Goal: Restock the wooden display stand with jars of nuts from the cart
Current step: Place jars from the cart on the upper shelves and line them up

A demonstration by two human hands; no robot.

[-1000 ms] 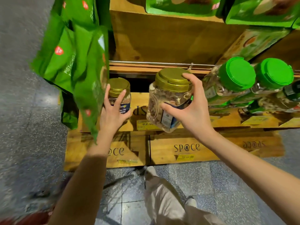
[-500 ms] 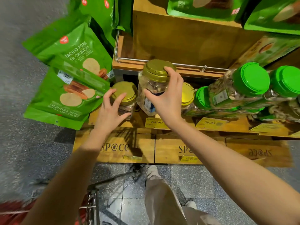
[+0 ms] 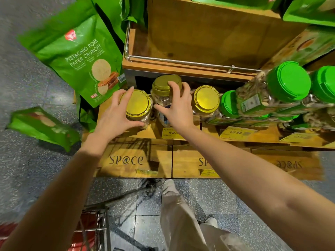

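Head view, left hand (image 3: pixel 116 115) clasping gold-lidded jar (image 3: pixel 138 104), right hand (image 3: pixel 176 107) gripping neighbouring jar (image 3: pixel 161 83) from above

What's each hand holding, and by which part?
Left hand grips the left gold-lidded jar around its lid; right hand grips the middle jar at lid and shoulder.

Lower shelf (image 3: pixel 154 132) of the wooden display stand, left gold-lidded jar (image 3: pixel 138 104) upright near the front edge, middle gold-lidded jar (image 3: pixel 164 84) just beside it, further back, right gold-lidded jar (image 3: pixel 206 98) next, green-lidded jars (image 3: pixel 229 104) to the right, yellow price tags (image 3: pixel 237 132) along the front edge.
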